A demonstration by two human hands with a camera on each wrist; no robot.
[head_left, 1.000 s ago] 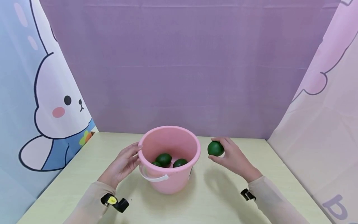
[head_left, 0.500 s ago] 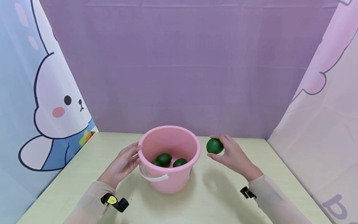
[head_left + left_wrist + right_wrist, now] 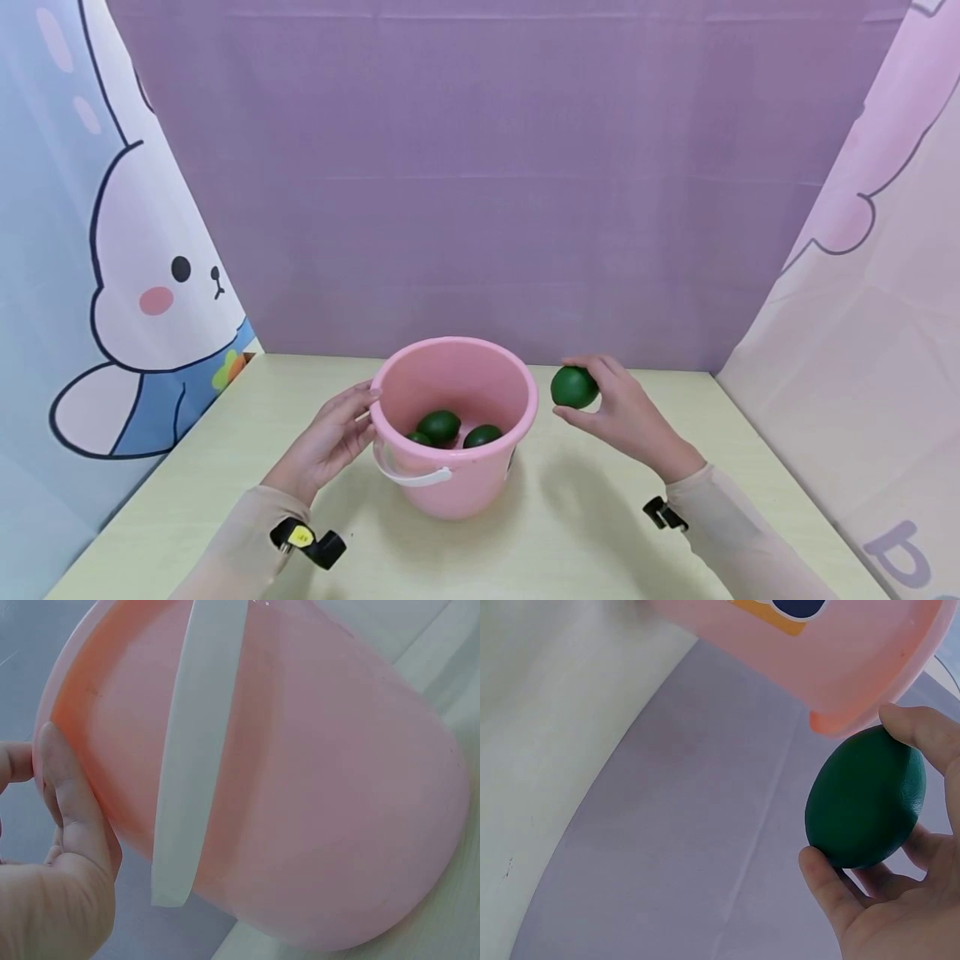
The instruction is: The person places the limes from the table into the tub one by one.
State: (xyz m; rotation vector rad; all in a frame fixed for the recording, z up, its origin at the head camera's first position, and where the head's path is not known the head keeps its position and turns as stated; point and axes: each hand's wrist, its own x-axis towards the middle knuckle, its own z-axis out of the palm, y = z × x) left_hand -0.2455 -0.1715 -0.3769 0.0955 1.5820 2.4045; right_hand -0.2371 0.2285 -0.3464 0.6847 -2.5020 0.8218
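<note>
A pink bucket (image 3: 480, 479) stands on the table, with several dark green limes inside; one lime (image 3: 439, 427) shows plainly and the bucket wall partly hides others. My left hand (image 3: 330, 437) pinches the bucket's left rim. In the left wrist view the thumb (image 3: 71, 795) lies against the outside, under the rim. To the right of the bucket, my right hand (image 3: 626, 417) holds another lime (image 3: 574, 387) in the air between thumb and fingers. Up close in the right wrist view, that lime (image 3: 866, 796) is smooth and egg-shaped.
The bucket's white handle (image 3: 416, 478) hangs down at its front left. A pale wooden table (image 3: 600, 550) lies beneath, with a purple cloth (image 3: 480, 183) behind it. Printed cloths flank both sides, the left one showing a rabbit (image 3: 165, 275).
My right hand has risen slightly and shifted a little left toward the bucket, carrying the lime. The left hand and the bucket have stayed in place.
</note>
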